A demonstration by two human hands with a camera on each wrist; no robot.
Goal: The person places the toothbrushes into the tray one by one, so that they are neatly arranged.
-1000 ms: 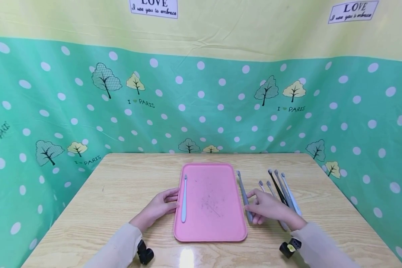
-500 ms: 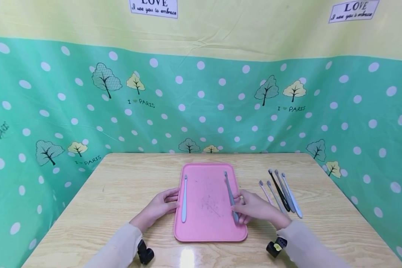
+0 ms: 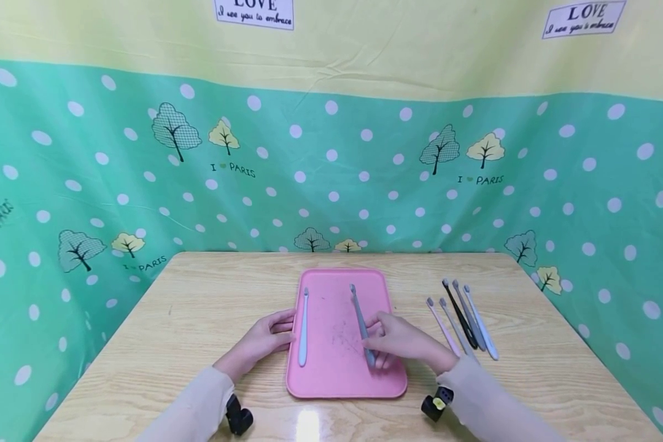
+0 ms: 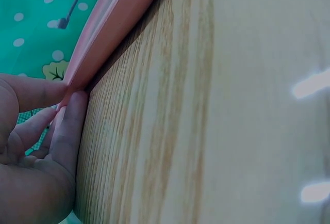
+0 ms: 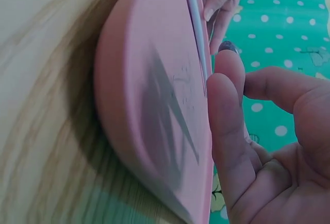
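Pinching a gray toothbrush (image 3: 359,311) above the pink tray (image 3: 337,379) with the right hand (image 3: 396,339), touching its left edge with the loose left hand (image 3: 266,337), having one pale blue toothbrush (image 3: 303,334) already inside and leaving five more toothbrushes (image 3: 460,313) on the desk (image 3: 210,294).

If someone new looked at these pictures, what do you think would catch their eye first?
The pink rectangular tray stands out first, on the pale wooden table. Over it, the right hand holds a slim grey-blue toothbrush, while a pale blue toothbrush lies along the tray's left side. Behind the table hangs a green-and-yellow cloth with pale dots.
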